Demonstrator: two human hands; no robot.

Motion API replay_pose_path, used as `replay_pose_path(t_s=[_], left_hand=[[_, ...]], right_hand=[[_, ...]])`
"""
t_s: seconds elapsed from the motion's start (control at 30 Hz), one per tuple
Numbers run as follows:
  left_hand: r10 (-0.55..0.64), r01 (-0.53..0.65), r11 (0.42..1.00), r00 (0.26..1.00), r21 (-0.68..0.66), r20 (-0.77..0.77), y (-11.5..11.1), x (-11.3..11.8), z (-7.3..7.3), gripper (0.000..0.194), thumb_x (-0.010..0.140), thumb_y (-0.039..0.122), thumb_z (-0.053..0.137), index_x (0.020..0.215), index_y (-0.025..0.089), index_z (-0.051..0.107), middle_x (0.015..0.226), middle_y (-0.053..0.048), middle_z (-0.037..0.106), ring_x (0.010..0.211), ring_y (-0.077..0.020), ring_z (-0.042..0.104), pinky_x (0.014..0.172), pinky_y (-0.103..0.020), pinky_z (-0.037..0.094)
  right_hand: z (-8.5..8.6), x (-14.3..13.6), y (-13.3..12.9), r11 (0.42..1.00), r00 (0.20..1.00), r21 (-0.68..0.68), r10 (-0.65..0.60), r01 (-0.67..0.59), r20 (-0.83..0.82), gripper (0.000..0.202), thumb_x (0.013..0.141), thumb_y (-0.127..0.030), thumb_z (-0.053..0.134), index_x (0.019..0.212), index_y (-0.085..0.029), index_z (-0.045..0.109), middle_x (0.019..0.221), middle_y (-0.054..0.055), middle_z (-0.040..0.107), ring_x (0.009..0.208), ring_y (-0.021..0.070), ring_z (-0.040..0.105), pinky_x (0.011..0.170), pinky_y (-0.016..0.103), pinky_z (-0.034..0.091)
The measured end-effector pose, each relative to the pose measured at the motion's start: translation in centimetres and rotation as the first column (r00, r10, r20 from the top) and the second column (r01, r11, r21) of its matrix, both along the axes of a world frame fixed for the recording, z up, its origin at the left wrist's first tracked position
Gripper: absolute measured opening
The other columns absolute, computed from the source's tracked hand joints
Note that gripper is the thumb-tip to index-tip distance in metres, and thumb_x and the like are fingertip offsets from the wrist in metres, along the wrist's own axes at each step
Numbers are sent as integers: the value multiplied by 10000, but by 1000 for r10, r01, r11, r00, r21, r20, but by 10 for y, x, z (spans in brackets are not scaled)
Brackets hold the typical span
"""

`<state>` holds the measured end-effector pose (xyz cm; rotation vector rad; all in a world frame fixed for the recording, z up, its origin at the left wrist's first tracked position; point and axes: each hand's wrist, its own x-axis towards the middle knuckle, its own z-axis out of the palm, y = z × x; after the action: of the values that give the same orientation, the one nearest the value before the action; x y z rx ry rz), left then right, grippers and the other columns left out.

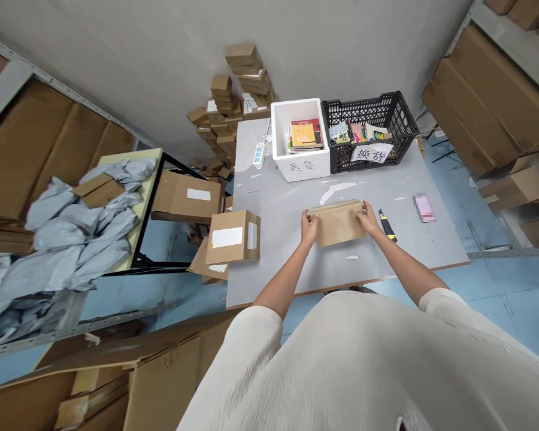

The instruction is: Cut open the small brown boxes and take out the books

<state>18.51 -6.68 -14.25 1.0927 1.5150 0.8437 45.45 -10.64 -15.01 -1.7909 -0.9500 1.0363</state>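
Observation:
A flat brown cardboard box (340, 225) is held between my two hands above the front part of the grey table (287, 263). My left hand (309, 227) grips its left end, with the thumb on the near face. At the opposite end my right hand (367, 219) has its fingers closed on the upper right corner. A yellow and black utility knife (387, 226) lies just to the right of my right hand. The box's underside is hidden from me.
A white foam bin (302, 170) and a black crate (363, 157), both with books inside, stand at the table's back. A labelled carton (233, 236) sits at the left edge. Grey mailing bags (72, 239) cover a stand on the left. A pink blurred item (424, 207) lies right.

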Motion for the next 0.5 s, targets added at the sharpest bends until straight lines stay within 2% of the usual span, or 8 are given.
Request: replay_pose_path(t_s=[0.13, 0.27, 0.4, 0.5], left_hand=[[38, -37, 998, 999, 54, -18, 2, -2, -1, 609, 1022, 413, 640, 1583, 264, 458, 1505, -137, 569, 1327, -236, 623, 1137, -361, 515], [52, -49, 997, 997, 60, -61, -5, -5, -4, 523, 1021, 386, 634, 1513, 270, 500, 1350, -95, 623, 1250, -219, 643, 1125, -349, 516], [46, -42, 994, 998, 106, -38, -8, -8, -2, 608, 964, 294, 653, 1542, 253, 468, 1261, -83, 646, 1258, -224, 640, 1106, -343, 529], [43, -40, 993, 999, 115, -26, -8, -9, -2, 763, 866, 199, 678, 1584, 259, 428, 1374, -109, 601, 1280, -229, 639, 1061, -337, 560]], right_hand=[[9, 0, 1, 999, 999, 22, -40, 39, 3, 780, 961, -621, 566, 1637, -242, 472, 1580, 172, 567, 1337, 294, 627, 1181, 472, 505], [11, 2, -5, 995, 995, 22, -99, 98, 21, 722, 968, -674, 546, 1535, -229, 569, 1489, 170, 619, 1275, 297, 640, 1162, 474, 514], [10, 6, -5, 996, 993, 39, -83, 80, 83, 728, 954, -700, 552, 1510, -232, 593, 1394, 150, 653, 1204, 288, 649, 1122, 465, 536], [7, 10, -4, 997, 988, 47, -61, 55, 145, 736, 933, -667, 578, 1503, -203, 612, 1276, 136, 680, 1125, 284, 655, 1106, 465, 541]])
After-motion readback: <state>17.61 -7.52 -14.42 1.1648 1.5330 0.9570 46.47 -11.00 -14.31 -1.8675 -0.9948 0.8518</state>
